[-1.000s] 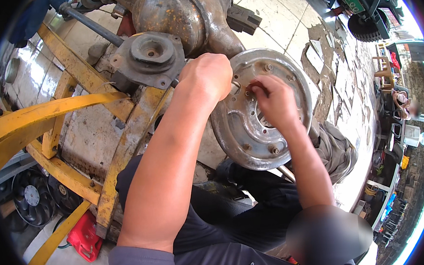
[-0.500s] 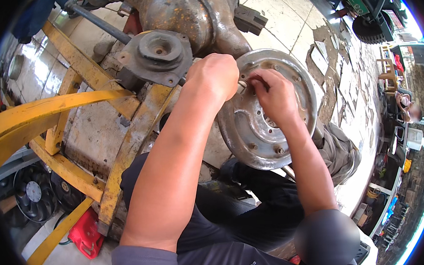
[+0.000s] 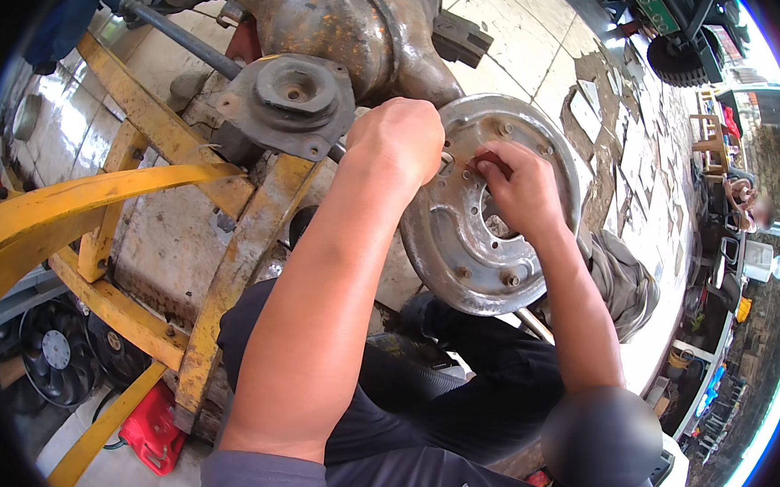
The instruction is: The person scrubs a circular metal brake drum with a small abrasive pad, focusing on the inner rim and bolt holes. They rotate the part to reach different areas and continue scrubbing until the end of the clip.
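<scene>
- Head view: a round metal plate (image 3: pixel 434 232) stands tilted before the person, to the right of the yellow frame (image 3: pixel 92 195) and just beside the rusty axle housing (image 3: pixel 324 38); whether plate and housing are joined cannot be told.
- Left hand (image 3: pixel 398 142) is bent over at the plate's upper left edge, knuckles up. Its fingers are hidden on the far side, so how closely they are closed cannot be told. A small metal end (image 3: pixel 445 161) shows at its right edge; whether it is gripped is unclear.
- Right hand (image 3: pixel 522 186) is at the plate's face, above the central hole, with thumb and forefinger drawn close together; whether anything is pinched between them cannot be told.
- Several bolts (image 3: pixel 513 281) stand out from the plate.
- Left of the left hand, a dark mount (image 3: pixel 296 96) with a round raised centre sits by the yellow frame.
- Grey cloth (image 3: pixel 623 287) lies bunched behind the right forearm.
- Lower left are a black fan (image 3: pixel 55 350) and a red container (image 3: pixel 154 434).
- Broken tiles (image 3: pixel 643 143) cover the floor at right.
</scene>
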`<action>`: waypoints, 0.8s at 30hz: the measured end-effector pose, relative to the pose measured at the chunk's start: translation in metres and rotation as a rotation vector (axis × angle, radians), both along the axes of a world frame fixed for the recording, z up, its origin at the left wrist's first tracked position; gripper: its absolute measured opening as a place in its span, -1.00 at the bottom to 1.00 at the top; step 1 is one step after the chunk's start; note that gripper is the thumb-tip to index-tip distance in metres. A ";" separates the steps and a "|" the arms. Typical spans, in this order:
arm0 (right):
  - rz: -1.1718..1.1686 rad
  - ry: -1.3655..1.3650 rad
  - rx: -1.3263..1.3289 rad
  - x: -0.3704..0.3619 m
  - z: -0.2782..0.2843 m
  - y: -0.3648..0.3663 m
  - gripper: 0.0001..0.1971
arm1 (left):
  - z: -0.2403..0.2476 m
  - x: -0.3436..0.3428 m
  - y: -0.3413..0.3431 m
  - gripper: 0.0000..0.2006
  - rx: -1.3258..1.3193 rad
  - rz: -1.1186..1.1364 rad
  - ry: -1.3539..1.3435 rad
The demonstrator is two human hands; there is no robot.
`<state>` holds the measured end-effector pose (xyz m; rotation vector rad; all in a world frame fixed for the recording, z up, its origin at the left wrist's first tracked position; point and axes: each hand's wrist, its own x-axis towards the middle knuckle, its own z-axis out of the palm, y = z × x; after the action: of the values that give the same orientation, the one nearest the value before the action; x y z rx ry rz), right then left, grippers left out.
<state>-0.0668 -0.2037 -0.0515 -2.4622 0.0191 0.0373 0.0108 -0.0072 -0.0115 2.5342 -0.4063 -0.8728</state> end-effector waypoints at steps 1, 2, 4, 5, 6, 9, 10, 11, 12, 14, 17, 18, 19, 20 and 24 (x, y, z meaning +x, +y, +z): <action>0.023 -0.021 -0.033 0.003 -0.001 0.005 -0.83 | 0.000 0.000 0.001 -0.81 0.001 0.000 -0.006; 0.044 -0.048 -0.066 0.008 0.002 0.013 -0.83 | 0.001 0.000 0.002 -0.81 0.003 0.000 -0.018; 0.096 -0.082 -0.065 0.011 0.005 0.017 -0.83 | 0.000 0.002 0.001 -0.81 0.012 -0.050 -0.005; 0.110 -0.068 -0.040 0.011 0.005 0.016 -0.83 | -0.001 0.002 0.003 -0.81 0.023 -0.065 0.007; 0.125 -0.055 -0.015 0.012 0.005 0.013 -0.83 | -0.002 0.002 0.005 -0.81 0.008 -0.038 -0.008; 0.101 0.016 -0.053 0.003 0.005 -0.004 -0.82 | 0.000 -0.001 0.003 -0.81 -0.018 0.009 -0.019; 0.099 0.015 -0.058 0.002 0.003 -0.005 -0.81 | 0.002 0.001 0.003 -0.81 -0.008 0.005 -0.002; 0.116 0.000 -0.059 0.004 0.004 -0.001 -0.81 | 0.005 0.001 0.001 -0.81 -0.003 -0.009 0.012; 0.138 -0.022 -0.059 0.010 0.004 0.008 -0.81 | 0.005 0.001 0.001 -0.81 0.002 -0.023 0.005; 0.169 -0.047 -0.048 0.013 0.007 0.014 -0.80 | 0.003 0.000 0.004 -0.81 0.017 -0.044 -0.009; 0.201 -0.036 -0.066 0.010 0.010 0.008 -0.79 | -0.005 0.000 0.006 -0.82 -0.022 -0.015 -0.027; 0.174 -0.010 -0.038 0.007 0.009 0.000 -0.79 | -0.003 0.000 0.005 -0.82 -0.010 -0.014 -0.020; 0.147 0.017 -0.010 0.004 0.005 -0.008 -0.79 | -0.001 0.001 0.003 -0.82 0.001 -0.012 -0.014; 0.113 0.044 0.013 0.002 0.007 -0.009 -0.79 | 0.001 0.000 0.000 -0.82 0.008 -0.017 -0.007; 0.154 -0.104 -0.044 0.010 0.002 0.019 -0.80 | -0.002 0.001 0.001 -0.82 -0.004 -0.035 -0.034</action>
<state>-0.0568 -0.1846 -0.0492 -2.5016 -0.2179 -0.0249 0.0121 -0.0064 -0.0132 2.5486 -0.4639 -0.8419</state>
